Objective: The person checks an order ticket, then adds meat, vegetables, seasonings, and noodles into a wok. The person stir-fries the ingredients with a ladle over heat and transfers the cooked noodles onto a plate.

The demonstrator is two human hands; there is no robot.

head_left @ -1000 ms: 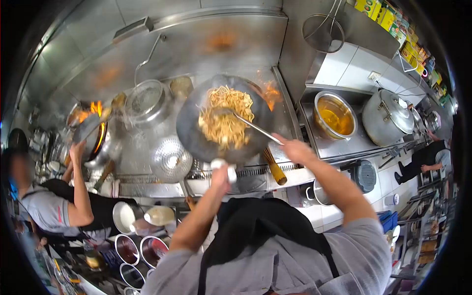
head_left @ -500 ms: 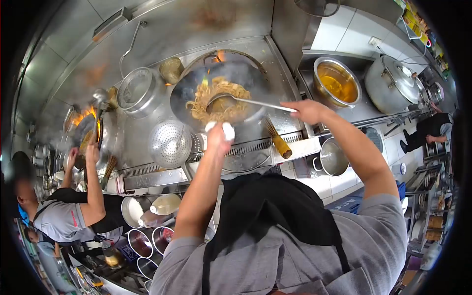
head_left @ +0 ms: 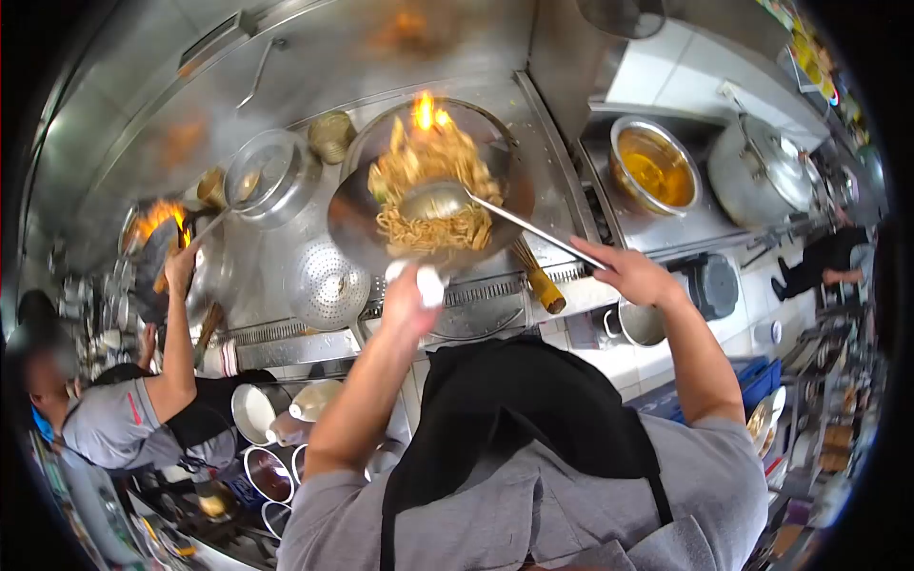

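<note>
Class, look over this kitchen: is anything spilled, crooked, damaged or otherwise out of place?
Nothing clearly stands out. The noodles reach toward the far side of the wok, near a tall flame, but I see none spilled on the steel stove top. The brush lies slanted at its front edge, probably ordinary working clutter.

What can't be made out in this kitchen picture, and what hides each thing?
Head view: what the left hand grips under the white cloth; both cover it.
Head view: whatever lies directly beneath the wok; the wok blocks it.
Head view: the large pot's contents; its lid covers them.
Head view: the strainer's far part; the top edge cuts it off.
</note>
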